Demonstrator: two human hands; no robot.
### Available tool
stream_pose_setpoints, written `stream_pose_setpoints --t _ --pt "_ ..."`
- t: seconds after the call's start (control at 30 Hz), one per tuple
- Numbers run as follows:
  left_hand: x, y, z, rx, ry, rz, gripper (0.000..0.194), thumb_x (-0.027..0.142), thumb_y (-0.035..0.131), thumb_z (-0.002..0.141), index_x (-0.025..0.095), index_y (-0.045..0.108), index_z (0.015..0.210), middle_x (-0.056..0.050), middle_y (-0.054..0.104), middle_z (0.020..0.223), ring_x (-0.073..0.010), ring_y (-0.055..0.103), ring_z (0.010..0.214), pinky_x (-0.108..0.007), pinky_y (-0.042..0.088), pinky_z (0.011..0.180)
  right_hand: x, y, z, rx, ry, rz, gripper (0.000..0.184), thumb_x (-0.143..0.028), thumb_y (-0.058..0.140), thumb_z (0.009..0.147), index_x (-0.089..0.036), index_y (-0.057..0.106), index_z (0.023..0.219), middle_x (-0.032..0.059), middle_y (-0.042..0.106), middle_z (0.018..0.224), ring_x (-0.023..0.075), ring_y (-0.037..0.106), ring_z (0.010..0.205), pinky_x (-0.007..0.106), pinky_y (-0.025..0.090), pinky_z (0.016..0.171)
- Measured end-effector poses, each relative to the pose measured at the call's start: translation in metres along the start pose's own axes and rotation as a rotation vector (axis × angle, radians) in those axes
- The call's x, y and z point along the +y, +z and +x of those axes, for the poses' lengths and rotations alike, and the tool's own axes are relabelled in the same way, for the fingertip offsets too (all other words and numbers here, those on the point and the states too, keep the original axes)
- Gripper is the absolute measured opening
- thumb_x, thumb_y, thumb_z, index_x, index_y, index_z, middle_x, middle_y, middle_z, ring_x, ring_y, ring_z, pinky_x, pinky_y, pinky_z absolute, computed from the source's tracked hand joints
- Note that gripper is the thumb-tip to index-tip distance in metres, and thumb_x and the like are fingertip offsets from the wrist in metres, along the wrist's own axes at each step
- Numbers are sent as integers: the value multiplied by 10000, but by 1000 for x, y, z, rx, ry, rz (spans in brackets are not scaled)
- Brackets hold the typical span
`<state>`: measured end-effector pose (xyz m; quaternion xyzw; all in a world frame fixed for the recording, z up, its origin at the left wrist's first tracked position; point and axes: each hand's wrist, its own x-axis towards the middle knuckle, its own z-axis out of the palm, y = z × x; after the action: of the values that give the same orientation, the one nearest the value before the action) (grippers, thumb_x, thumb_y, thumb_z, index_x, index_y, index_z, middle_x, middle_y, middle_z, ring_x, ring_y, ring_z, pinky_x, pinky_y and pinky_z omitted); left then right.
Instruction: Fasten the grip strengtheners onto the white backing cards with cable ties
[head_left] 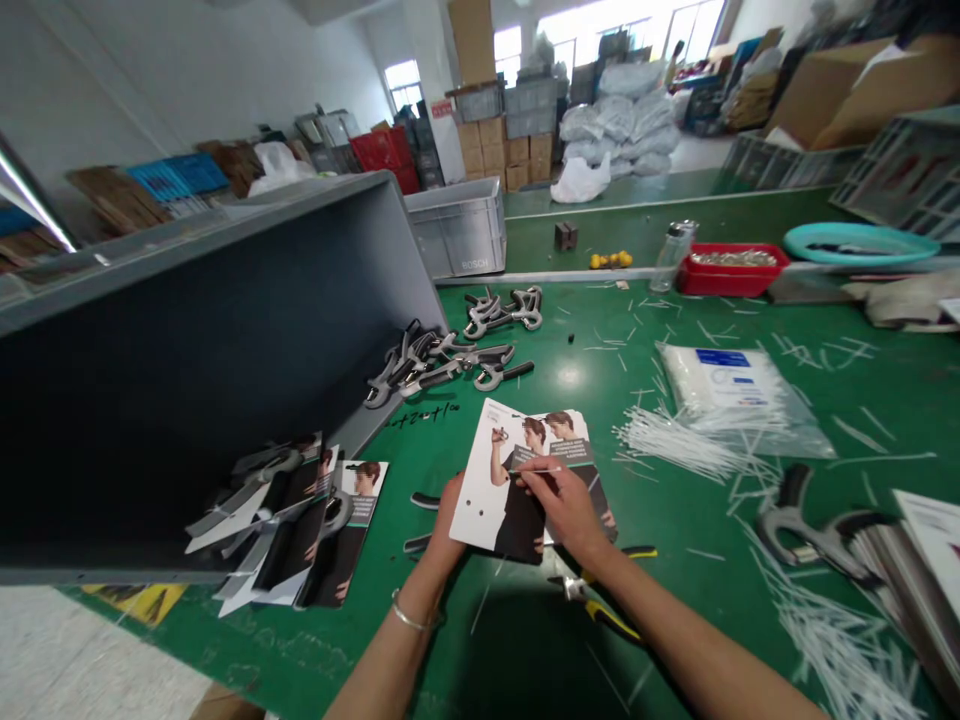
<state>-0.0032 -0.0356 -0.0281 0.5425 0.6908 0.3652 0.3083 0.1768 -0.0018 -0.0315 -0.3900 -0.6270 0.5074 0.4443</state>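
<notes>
My left hand (445, 520) is closed around the lower left edge of a printed cardboard card (480, 490), holding it tilted up; its fingers are mostly hidden behind the card. Two dark handle ends of a hand grip strengthener (421, 500) stick out to the left behind that hand. In a pinch, my right hand (568, 508) has a thin white cable tie (541, 470) across the card's front. More printed cards (574, 450) lie just behind. Yellow-and-black cutting pliers (611, 620) rest on the green table under my right wrist.
A grey crate (300, 270) lies on its side at left, with grip strengtheners (450, 365) and carded ones (330, 540) at its opening. Loose cable ties (675, 440) and a bag of them (727, 385) are at right. A red tray (731, 280) stands behind.
</notes>
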Motion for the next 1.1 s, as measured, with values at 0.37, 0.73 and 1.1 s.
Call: stream_pose_setpoints --t 0.37,0.73,1.1 --pt "44 -32 -28 -257 151 58 321 193 540 876 164 662 1172 -124 714 1111 -246 659 997 -340 488 920 0 -3 -1 5 -22 18 191 -343 565 941 -238 706 1016 40 680 982 175 670 778 306 547 715" --pt "42 -46 -38 -191 218 74 246 181 626 818 218 753 1025 -109 676 1128 -249 625 975 -344 471 906 0 -3 -3 12 8 102 232 -394 578 936 -220 692 1038 52 699 979 184 686 809 311 566 731" --pt "24 -15 -21 -1 141 -140 109 193 616 769 147 711 798 -46 685 726 -179 570 654 -271 426 635 -3 -4 -4 -36 -30 49 220 -381 546 951 -240 685 1049 42 701 976 197 673 849 331 543 790"
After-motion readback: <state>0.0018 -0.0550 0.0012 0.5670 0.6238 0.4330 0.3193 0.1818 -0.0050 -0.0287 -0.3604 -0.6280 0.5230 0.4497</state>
